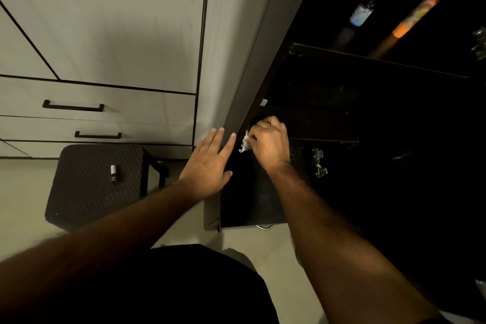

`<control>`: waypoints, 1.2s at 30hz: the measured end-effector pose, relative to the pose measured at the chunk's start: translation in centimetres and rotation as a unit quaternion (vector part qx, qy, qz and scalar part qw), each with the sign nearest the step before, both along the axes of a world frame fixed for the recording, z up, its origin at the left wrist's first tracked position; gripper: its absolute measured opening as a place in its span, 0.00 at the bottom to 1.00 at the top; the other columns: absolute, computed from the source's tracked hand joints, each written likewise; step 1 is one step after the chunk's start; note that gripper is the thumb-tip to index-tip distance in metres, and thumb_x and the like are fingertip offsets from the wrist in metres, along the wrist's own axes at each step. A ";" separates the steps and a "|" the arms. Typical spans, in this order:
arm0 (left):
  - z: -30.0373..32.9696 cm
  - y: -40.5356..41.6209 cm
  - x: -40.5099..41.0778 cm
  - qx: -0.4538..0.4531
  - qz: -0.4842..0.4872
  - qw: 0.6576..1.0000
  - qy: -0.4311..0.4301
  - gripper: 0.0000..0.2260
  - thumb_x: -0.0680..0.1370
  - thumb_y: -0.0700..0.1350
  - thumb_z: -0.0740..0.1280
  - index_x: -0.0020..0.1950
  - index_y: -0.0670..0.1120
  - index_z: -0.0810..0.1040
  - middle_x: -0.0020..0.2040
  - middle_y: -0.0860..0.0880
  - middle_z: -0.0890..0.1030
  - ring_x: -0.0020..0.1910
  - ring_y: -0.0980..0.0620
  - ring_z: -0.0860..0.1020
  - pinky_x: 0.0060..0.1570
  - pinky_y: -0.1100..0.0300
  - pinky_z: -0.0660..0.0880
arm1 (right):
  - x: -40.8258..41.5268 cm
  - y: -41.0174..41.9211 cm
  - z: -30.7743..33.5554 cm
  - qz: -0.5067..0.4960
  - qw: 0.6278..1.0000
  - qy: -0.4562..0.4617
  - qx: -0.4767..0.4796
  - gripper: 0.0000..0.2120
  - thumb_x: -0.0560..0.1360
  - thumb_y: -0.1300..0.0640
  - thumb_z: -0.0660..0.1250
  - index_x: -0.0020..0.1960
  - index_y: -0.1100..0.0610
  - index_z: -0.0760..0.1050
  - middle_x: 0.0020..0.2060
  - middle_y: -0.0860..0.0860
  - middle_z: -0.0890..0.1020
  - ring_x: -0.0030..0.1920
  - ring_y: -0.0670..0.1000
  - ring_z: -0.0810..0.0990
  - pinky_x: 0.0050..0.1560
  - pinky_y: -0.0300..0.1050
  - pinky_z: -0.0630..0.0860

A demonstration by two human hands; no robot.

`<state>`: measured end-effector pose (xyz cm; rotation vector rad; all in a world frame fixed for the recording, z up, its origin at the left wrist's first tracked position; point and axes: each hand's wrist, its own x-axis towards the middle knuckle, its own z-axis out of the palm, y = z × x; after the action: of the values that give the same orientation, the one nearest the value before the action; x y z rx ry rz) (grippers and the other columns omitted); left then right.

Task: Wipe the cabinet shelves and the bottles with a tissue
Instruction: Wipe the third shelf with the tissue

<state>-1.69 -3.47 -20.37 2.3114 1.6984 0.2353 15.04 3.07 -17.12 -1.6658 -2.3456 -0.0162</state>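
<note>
White tissue [245,142] within right hand [269,141] grip

My left hand [210,163] lies flat on the cabinet's side panel [231,66], just left of my right hand [269,139], which reaches inside the cabinet with the tissue [245,143]. On the upper shelf [368,60] stand a bottle [361,14] and, to its right, a tall tube [410,20]. Left of the cabinet are drawers [105,105]; before them stands a stool [94,184] with a small bottle [114,173] on it.

Right hand [269,139] grips tissue [246,142] inside dark cabinet [328,118]; left hand [207,166] flat on its edge.
</note>
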 end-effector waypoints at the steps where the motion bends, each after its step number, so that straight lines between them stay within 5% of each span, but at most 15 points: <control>1: 0.1 0.1 0.2 0.002 0.001 1.000 0.000 0.40 0.78 0.54 0.64 0.79 0.48 0.41 0.79 0.40 0.46 0.78 0.43 0.44 0.76 0.47 0.48 | 0.2 0.1 -0.1 0.003 1.000 -0.004 -0.002 0.03 0.69 0.59 0.75 0.41 0.56 0.82 0.42 0.48 0.83 0.53 0.53 0.76 0.51 0.49 0.68; 10: 0.2 0.3 5.6 0.026 0.120 0.992 0.002 0.44 0.78 0.58 0.61 0.74 0.42 0.30 0.78 0.39 0.37 0.77 0.43 0.37 0.77 0.47 0.46 | 8.3 1.7 0.1 0.036 0.999 -0.001 -0.002 0.05 0.68 0.58 0.74 0.36 0.55 0.79 0.39 0.47 0.82 0.51 0.54 0.76 0.50 0.49 0.68; 20: -0.9 -0.7 12.6 0.043 0.212 0.976 0.000 0.46 0.75 0.57 0.68 0.79 0.41 0.41 0.77 0.33 0.39 0.77 0.37 0.39 0.75 0.46 0.44 | 19.0 4.2 0.1 0.040 0.997 -0.058 -0.024 0.05 0.71 0.55 0.73 0.40 0.55 0.79 0.42 0.48 0.81 0.54 0.53 0.74 0.54 0.48 0.66; 29: -0.4 1.0 17.4 0.046 0.173 0.984 0.007 0.44 0.76 0.56 0.66 0.79 0.42 0.41 0.77 0.37 0.38 0.76 0.41 0.36 0.74 0.48 0.39 | 22.9 5.6 2.0 -0.030 0.976 -0.213 -0.037 0.05 0.73 0.57 0.67 0.48 0.54 0.81 0.48 0.51 0.81 0.54 0.55 0.76 0.58 0.49 0.69; 36: -0.7 1.8 19.7 0.049 0.159 0.986 -0.007 0.42 0.77 0.58 0.62 0.77 0.43 0.38 0.78 0.37 0.38 0.77 0.41 0.37 0.75 0.47 0.41 | 22.8 6.4 3.4 -0.056 0.918 -0.388 -0.058 0.11 0.76 0.59 0.63 0.54 0.53 0.80 0.52 0.53 0.83 0.60 0.56 0.75 0.61 0.51 0.67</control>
<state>18.06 -1.67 -21.02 2.0842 2.0880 0.4041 37.88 9.51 -13.71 -2.1348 -2.8117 -0.6937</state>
